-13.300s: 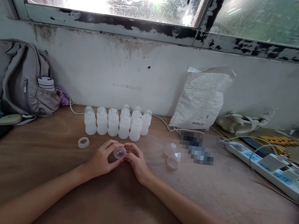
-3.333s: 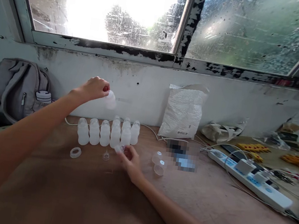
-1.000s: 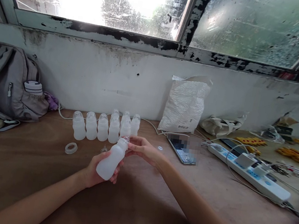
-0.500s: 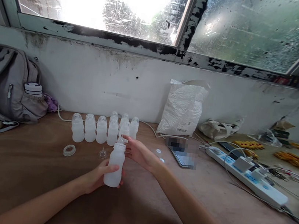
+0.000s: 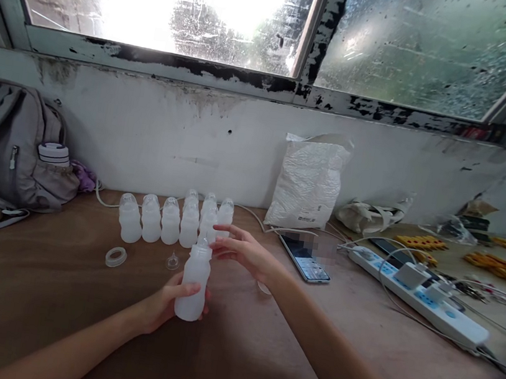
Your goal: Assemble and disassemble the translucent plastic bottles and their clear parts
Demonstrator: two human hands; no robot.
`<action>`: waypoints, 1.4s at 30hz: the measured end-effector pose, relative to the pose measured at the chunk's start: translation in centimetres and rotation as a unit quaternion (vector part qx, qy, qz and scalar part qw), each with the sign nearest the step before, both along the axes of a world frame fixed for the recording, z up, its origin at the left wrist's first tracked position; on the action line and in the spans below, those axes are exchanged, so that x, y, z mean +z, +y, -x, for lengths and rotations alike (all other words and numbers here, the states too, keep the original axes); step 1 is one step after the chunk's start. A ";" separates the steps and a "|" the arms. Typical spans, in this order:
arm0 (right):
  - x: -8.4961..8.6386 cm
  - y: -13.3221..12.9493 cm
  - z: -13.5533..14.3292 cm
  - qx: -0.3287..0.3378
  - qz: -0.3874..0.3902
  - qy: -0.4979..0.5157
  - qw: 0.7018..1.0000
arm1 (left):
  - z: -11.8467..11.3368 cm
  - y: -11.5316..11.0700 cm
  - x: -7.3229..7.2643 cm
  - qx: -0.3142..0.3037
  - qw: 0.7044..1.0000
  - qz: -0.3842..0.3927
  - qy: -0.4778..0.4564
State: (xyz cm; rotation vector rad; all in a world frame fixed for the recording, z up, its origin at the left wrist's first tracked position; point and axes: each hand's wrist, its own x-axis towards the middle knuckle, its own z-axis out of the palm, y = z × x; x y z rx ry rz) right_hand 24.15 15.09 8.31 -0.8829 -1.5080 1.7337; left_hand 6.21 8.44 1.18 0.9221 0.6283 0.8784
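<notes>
My left hand (image 5: 167,303) is wrapped around a frosted white baby bottle (image 5: 193,288), held upright above the table. A clear teat (image 5: 203,242) sticks up from the bottle's neck. Just right of that teat is my right hand (image 5: 244,252), fingers stretched and apart; whether a fingertip touches it I cannot tell. On the table lie a loose clear teat (image 5: 172,261) and a white screw ring (image 5: 116,257). Behind them stand several capped baby bottles (image 5: 171,222) in a cluster.
A phone (image 5: 305,259) lies right of my right hand, with a white power strip (image 5: 417,297) and cables beyond. A white plastic package (image 5: 309,182) leans on the wall. At far left sits a grey backpack (image 5: 19,144). Yellow parts (image 5: 502,271) lie far right.
The fingers of my right hand have spread and drawn slightly away from the teat on the bottle. My left hand keeps its hold, the bottle a touch lower in view.
</notes>
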 end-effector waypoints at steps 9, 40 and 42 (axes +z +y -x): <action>-0.6 -0.3 0.5 0.078 0.003 0.015 0.997 | 0.0 0.0 -0.1 -0.012 1.000 -0.004 -0.003; -1.8 -3.3 4.0 0.034 -0.084 -0.019 0.996 | -2.0 -2.4 2.5 0.040 0.990 0.024 0.130; -1.0 -3.9 3.9 0.144 -0.005 0.086 0.986 | -2.0 -2.9 2.4 -0.069 0.995 0.067 -0.011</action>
